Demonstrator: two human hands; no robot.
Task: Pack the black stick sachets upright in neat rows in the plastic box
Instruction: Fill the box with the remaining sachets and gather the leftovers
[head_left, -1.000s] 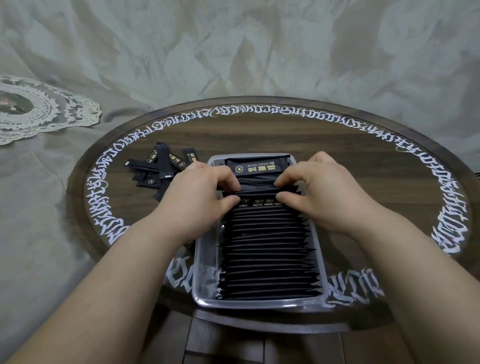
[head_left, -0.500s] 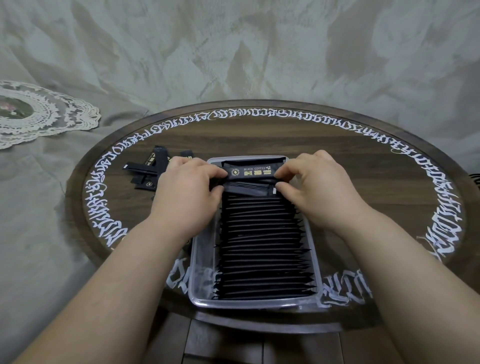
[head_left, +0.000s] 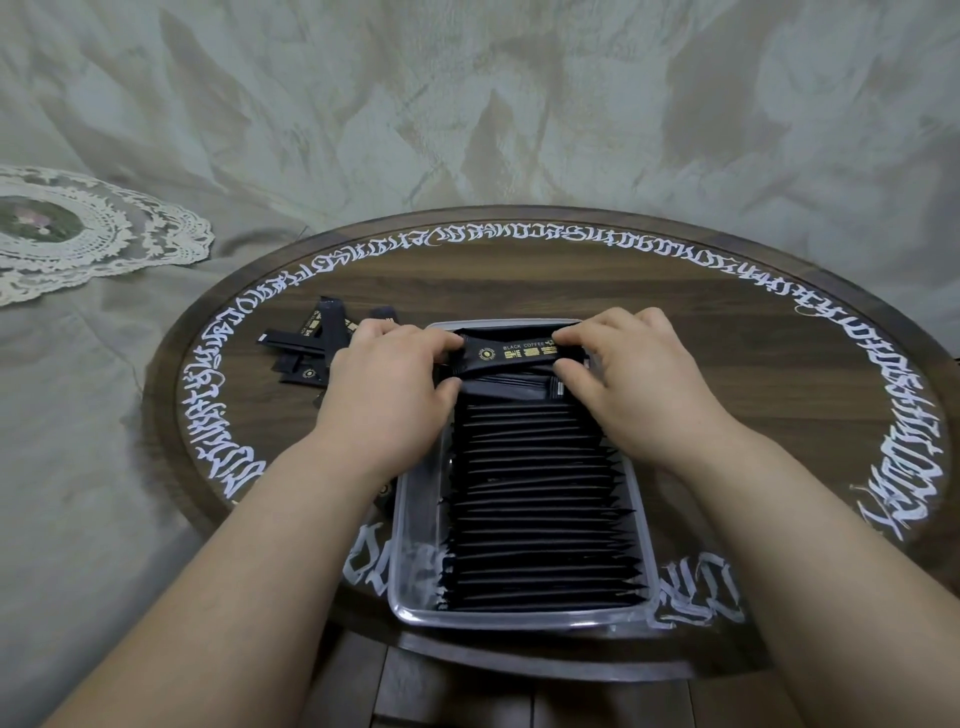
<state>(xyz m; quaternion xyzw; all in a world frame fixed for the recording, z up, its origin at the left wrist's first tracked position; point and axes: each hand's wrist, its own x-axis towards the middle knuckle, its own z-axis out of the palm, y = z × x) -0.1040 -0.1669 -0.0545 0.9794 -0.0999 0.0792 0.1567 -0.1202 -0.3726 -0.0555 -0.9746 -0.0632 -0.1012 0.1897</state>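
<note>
Head: sachets (head_left: 540, 499) in plastic box (head_left: 415, 525)

Left hand (head_left: 387, 384): bare, no rings or glove.
Right hand (head_left: 641, 374): bare likewise.
Forearms: uncovered, no sleeves, no watch visible.

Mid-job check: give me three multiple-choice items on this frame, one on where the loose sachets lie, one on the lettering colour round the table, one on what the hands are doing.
1. The loose sachets lie where, relative to the box?
A. left of it, on the table
B. right of it
C. on the doily

2. The lettering round the table rim is:
A. gold
B. white
C. red

3. The hands are:
A. both open, flat on the table
B. both gripping a sachet at the box's far end
C. one idle

Answers:
1 A, the pile sits beyond the left hand.
2 B, white script on dark wood.
3 B, left and right hand pinch the ends of the labelled sachet.
</note>
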